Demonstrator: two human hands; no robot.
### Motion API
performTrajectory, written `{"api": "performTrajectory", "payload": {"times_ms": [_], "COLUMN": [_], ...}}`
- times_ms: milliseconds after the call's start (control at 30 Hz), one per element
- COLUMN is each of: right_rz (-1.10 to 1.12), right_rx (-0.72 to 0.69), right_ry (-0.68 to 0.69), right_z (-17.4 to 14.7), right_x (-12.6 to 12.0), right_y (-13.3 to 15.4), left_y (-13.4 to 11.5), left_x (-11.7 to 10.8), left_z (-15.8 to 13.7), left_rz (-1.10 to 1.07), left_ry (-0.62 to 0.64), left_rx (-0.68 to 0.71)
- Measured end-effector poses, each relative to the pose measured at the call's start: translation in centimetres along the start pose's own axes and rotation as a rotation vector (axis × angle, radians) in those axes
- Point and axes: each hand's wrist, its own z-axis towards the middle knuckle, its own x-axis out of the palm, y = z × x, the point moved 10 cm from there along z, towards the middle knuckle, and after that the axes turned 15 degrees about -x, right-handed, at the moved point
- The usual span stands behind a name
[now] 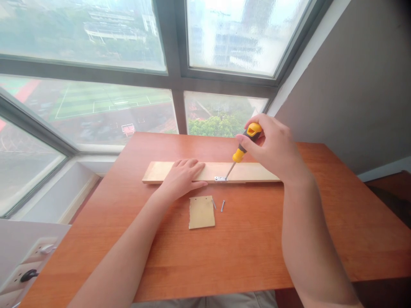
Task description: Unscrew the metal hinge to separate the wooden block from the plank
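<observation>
A pale wooden board (250, 170) lies lengthwise across the table. My left hand (183, 177) rests on its left half, fingers laid flat over the top and the thumb stretched along the near edge. In my right hand (272, 143), closed round the handle, is a yellow and black screwdriver (239, 153). It leans, with its tip down at the right end of a small metal bracket (220, 179) on the board's near edge. Whether a screw sits under the tip is too small to tell.
Closer to me lies a small tan card (202, 212) with holes along its top. Two screws, one at the card's edge and another screw (222, 206) beside it, lie on the brown table (250, 248). Windows rise behind the table; wall sockets (24, 273) are at lower left.
</observation>
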Motion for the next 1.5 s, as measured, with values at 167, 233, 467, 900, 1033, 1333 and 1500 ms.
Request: {"api": "performTrajectory", "payload": {"times_ms": [167,233,467,900,1033,1333,1500], "right_rz": [0.158,0.232,0.137,0.212,0.299,0.181,0.306], "right_rx": [-0.019,-0.034,-0.054,-0.052,-0.011,-0.005,0.024], "right_ry": [0.067,0.114,-0.004,-0.063,-0.067,-0.098,-0.045], "right_z": [-0.1,-0.3,0.1,0.1,0.0,0.1,-0.1], "right_x": [0.2,0.4,0.2,0.0,0.9,0.7,1.1], "right_y": [0.6,1.0,0.6,0.6,-0.1,-0.1,-0.2], "left_y": [0.1,0.0,0.0,0.1,0.1,0.1,0.1], "left_x": [0.0,0.0,0.0,0.0,0.0,0.1,0.1], "left_z": [0.0,0.1,0.1,0.1,0.1,0.1,0.1], "left_rz": [-0.011,-0.011,-0.001,-0.014,-0.019,-0.007,-0.011], "left_ry": [-0.001,-0.003,0.013,0.006,0.001,0.003,0.004], "left_rx": [-0.006,-0.009,-0.007,-0.005,-0.004,-0.007,-0.012]}}
